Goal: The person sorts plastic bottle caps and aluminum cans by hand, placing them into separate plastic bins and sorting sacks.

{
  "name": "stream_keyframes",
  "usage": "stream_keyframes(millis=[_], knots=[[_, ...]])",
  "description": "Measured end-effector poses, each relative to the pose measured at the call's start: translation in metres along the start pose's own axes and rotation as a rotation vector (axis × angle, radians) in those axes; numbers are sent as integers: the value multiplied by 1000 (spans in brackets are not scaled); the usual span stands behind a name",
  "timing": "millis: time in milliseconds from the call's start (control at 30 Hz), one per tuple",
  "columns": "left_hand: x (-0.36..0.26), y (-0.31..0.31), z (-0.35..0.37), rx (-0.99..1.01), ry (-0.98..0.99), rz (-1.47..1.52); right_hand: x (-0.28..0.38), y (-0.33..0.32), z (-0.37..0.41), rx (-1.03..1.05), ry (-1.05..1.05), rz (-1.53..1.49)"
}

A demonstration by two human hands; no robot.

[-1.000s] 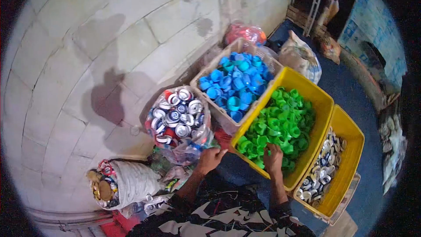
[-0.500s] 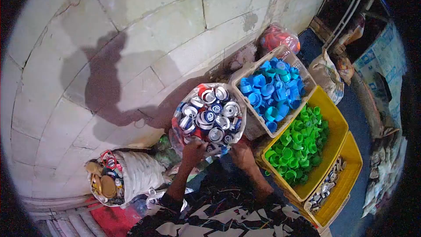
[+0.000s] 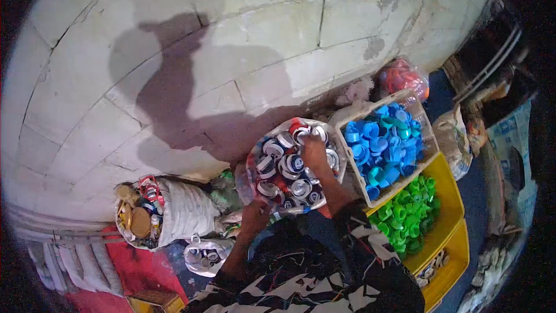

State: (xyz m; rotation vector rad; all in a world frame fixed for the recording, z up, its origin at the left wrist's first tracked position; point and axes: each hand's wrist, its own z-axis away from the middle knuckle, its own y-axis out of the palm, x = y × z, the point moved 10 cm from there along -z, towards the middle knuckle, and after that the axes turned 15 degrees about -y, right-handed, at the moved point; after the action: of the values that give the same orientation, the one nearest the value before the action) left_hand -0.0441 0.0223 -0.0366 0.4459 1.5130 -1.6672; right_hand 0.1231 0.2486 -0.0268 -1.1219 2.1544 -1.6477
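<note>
A round bag of crushed cans (image 3: 301,188) stands in front of me, filled to its rim. My left hand (image 3: 255,217) is closed at the near left edge of the bag, on its plastic rim. My right hand (image 3: 313,149) reaches over the cans and rests among them at the far right part; its fingers are hidden by the back of the hand. Right of the bag is a cream crate (image 3: 370,198) of blue caps (image 3: 379,145).
A yellow crate (image 3: 450,182) holds green caps (image 3: 408,214), with another yellow crate (image 3: 457,255) nearer me. A white sack (image 3: 188,208) of mixed waste lies at left, a small bag of cans (image 3: 205,255) beside it. A block wall (image 3: 260,40) runs behind.
My right hand has moved from the bag's near edge up onto the cans. My left hand stays at the near rim, now further left along it. The view has shifted.
</note>
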Motion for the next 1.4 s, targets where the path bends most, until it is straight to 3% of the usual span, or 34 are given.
stream_keyframes(millis=[67,100,200,400,500,600,633,733,833,933,1000,1033,1133,1233,1267,1300,1400], knots=[[6,3,4,13,-43,-87,11,-17,-29,-30,-41,-15],[10,3,7,-9,-81,-123,-3,16,-41,24,-78,74],[19,-6,12,-45,-126,-67,0,33,-61,154,-189,148],[14,-4,3,-80,-52,-32,-20,51,-49,224,-102,308],[-4,-1,-13,-158,130,-107,-21,25,-36,59,-47,212],[-47,0,-30,-210,267,-268,-19,-10,-21,65,27,13],[-62,0,-37,-218,300,-324,-23,-19,-15,-54,-3,16],[-68,31,-58,-87,400,-573,-55,-20,19,-145,229,-371],[-37,80,-88,102,386,-798,-69,-27,59,-313,415,-586],[-26,98,-97,286,279,-894,-68,-34,93,-386,599,-864],[-41,91,-93,285,335,-895,-63,-31,115,-473,683,-1080],[-46,86,-91,283,358,-895,-71,-24,126,-430,664,-935],[-22,101,-110,122,447,-854,-71,-1,157,-288,721,-981],[-54,86,-95,220,599,-885,-54,8,176,-332,815,-1091],[-47,89,-101,258,568,-917,-48,9,179,-327,816,-1103],[-42,91,-106,296,537,-949,-39,6,172,-411,689,-1188],[-37,87,-117,344,477,-967,-30,3,181,-362,702,-1092]])
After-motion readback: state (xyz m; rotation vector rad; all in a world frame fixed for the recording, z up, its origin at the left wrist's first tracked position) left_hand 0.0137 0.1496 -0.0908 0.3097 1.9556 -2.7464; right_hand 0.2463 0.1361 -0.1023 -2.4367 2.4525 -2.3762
